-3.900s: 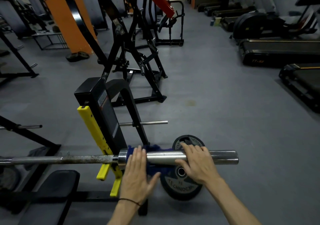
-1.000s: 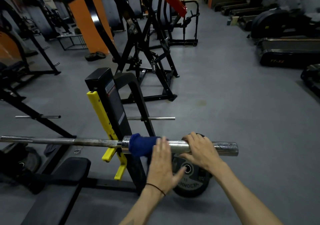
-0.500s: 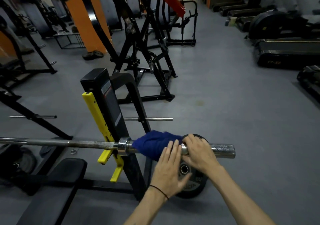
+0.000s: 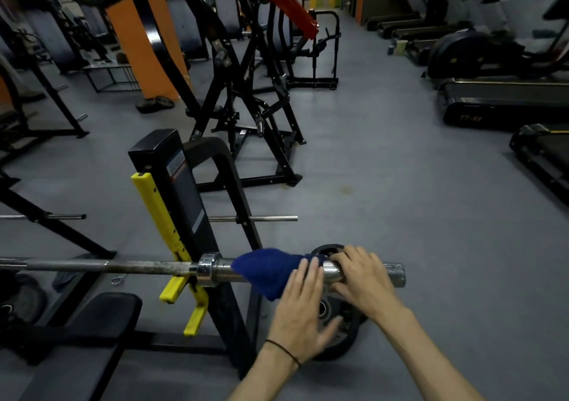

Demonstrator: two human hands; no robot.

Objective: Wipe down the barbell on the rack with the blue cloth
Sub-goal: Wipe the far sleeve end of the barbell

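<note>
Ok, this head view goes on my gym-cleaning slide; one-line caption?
Left hand presses blue cloth onto racked barbell sleeve; right hand steadies its end.

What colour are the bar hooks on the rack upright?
Yellow hooks, clearest in the head view, left of the blue cloth.

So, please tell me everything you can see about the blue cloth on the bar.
The blue cloth is dark blue, soft and fuzzy, like a towel. It is draped over the shiny sleeve of the barbell, between the collar and the hands, with a bunched corner hanging below the bar. The left hand presses straight fingers on its right end. The right hand grips the sleeve right beside it. Its underside is hidden.
</note>
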